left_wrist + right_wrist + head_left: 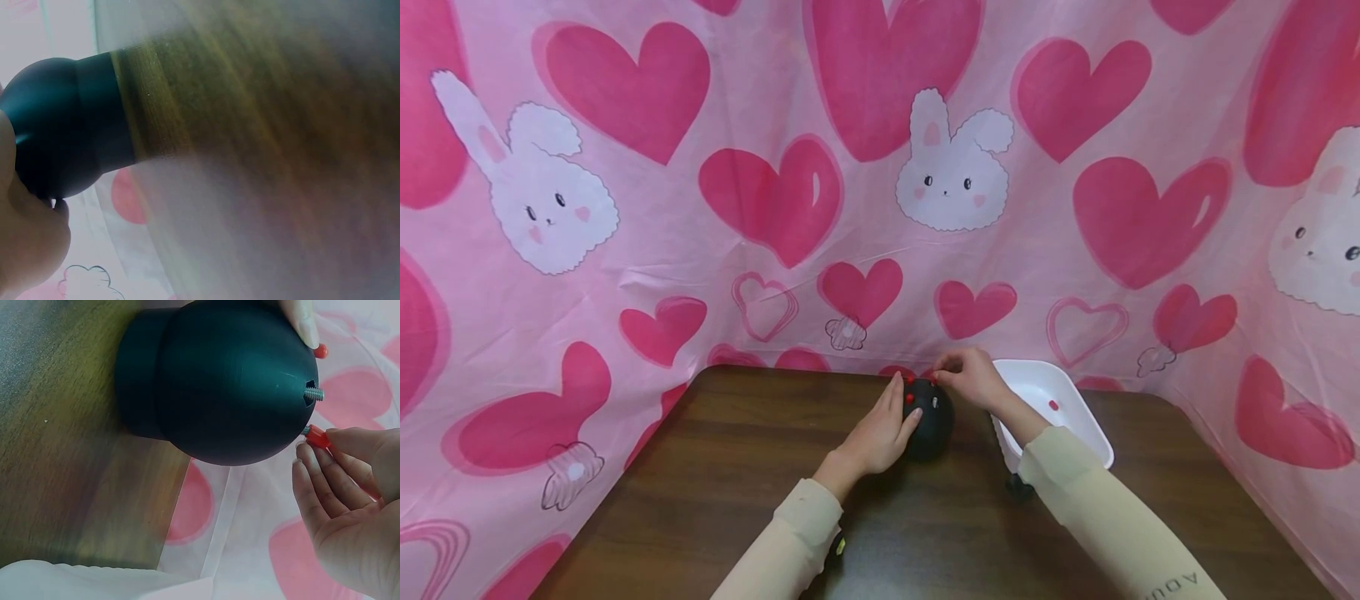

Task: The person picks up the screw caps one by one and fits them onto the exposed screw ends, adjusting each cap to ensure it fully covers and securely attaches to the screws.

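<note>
A black dome-shaped piece (931, 437) with a cylindrical base stands on the table. Metal screws stick out of its top, one of them a bare threaded screw (314, 394). Red caps (910, 398) sit on others. My left hand (874, 435) holds the dome's left side, thumb across the front and fingers along the far side. At the dome's upper right, my right hand (973, 377) pinches a red cap (318, 436) between thumb and fingertips, at the end of a screw. Only part of the left hand shows in the left wrist view.
A white tray (1093, 437) stands right of the dome, partly under the right forearm. One loose red cap (1053, 406) lies in it. The brown wooden table (730, 467) ends at a pink curtain (760, 100) with hearts and rabbits.
</note>
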Tool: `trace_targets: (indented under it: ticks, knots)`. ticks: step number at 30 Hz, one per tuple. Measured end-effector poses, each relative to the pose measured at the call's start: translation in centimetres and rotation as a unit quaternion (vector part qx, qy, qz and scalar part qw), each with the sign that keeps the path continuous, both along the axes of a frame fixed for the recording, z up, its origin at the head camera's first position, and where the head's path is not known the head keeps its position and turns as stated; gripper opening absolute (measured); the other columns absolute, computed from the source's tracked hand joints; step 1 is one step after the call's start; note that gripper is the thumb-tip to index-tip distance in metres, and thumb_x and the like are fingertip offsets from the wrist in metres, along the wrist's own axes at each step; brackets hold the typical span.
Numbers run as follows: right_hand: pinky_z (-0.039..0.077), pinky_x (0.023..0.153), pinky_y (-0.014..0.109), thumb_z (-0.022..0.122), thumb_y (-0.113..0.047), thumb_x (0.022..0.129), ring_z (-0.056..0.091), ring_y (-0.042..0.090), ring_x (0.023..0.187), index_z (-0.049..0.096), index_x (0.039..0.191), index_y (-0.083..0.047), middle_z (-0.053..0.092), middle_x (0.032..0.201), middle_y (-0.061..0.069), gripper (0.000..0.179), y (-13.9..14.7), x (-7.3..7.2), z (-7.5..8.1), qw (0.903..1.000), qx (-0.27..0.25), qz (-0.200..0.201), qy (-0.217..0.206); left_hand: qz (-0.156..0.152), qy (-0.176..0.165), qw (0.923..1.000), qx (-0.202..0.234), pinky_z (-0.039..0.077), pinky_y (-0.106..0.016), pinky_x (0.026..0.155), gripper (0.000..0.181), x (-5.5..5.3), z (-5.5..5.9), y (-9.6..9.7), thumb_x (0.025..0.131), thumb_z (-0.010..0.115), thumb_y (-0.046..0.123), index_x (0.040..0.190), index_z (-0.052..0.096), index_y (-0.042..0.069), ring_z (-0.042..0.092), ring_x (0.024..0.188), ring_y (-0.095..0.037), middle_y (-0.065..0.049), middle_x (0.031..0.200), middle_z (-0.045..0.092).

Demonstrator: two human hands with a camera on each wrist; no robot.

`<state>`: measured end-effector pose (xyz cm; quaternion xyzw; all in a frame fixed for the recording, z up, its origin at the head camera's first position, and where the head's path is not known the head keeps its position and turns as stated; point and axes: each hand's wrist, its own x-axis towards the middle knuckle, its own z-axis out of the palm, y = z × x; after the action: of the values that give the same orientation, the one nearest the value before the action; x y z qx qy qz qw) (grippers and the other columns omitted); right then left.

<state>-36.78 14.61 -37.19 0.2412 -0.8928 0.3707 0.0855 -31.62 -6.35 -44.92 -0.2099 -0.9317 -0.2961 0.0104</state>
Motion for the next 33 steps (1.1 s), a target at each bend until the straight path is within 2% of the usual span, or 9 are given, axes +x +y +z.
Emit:
trace_targets:
  ticks: [7, 14, 25, 33]
  knots:
    - [0.061, 0.082, 0.044, 0.073, -0.004, 0.091, 0.07, 0.023, 0.08, 0.077, 0.095, -0.001, 0.075, 0.086, 0.008, 0.006, -0.07, 0.08, 0.02, 0.9999, -0.001, 0.011, 0.006, -0.001, 0.006, 1.0, -0.003, 0.021, -0.043, 0.125, 0.085, -0.06, -0.05, 0.06, 0.107, 0.031, 0.06, 0.164, 0.001, 0.004, 0.011, 0.158, -0.024, -0.008, 0.173, 0.002]
    - [0.061, 0.085, 0.045, 0.074, -0.004, 0.09, 0.071, 0.025, 0.082, 0.076, 0.094, -0.001, 0.075, 0.089, 0.009, 0.005, -0.22, 0.48, -0.23, 0.9998, 0.001, 0.021, 0.006, 0.0, 0.005, 1.0, -0.004, 0.02, -0.042, 0.125, 0.085, 0.12, -0.23, 0.01, 0.107, 0.031, 0.06, 0.165, -0.002, 0.008, 0.01, 0.158, -0.023, -0.007, 0.173, 0.001]
    - [0.06, 0.086, 0.047, 0.073, -0.002, 0.09, 0.07, 0.026, 0.083, 0.075, 0.095, 0.003, 0.075, 0.09, 0.012, 0.007, -0.21, 0.28, -0.4, 0.9992, 0.015, 0.035, 0.009, 0.0, 0.003, 1.0, -0.003, 0.02, -0.041, 0.125, 0.085, 0.29, 0.22, -0.04, 0.107, 0.032, 0.06, 0.165, -0.002, 0.008, 0.01, 0.158, -0.023, -0.007, 0.173, 0.0]
    - [0.06, 0.087, 0.046, 0.073, -0.002, 0.091, 0.07, 0.025, 0.084, 0.075, 0.098, 0.004, 0.075, 0.091, 0.011, 0.009, -0.3, 0.65, -0.6, 0.9993, 0.005, 0.034, -0.014, 0.0, -0.001, 1.0, -0.004, 0.021, -0.041, 0.125, 0.085, 0.58, 0.08, -0.08, 0.107, 0.033, 0.059, 0.164, 0.0, 0.006, 0.011, 0.158, -0.024, -0.008, 0.173, 0.001]
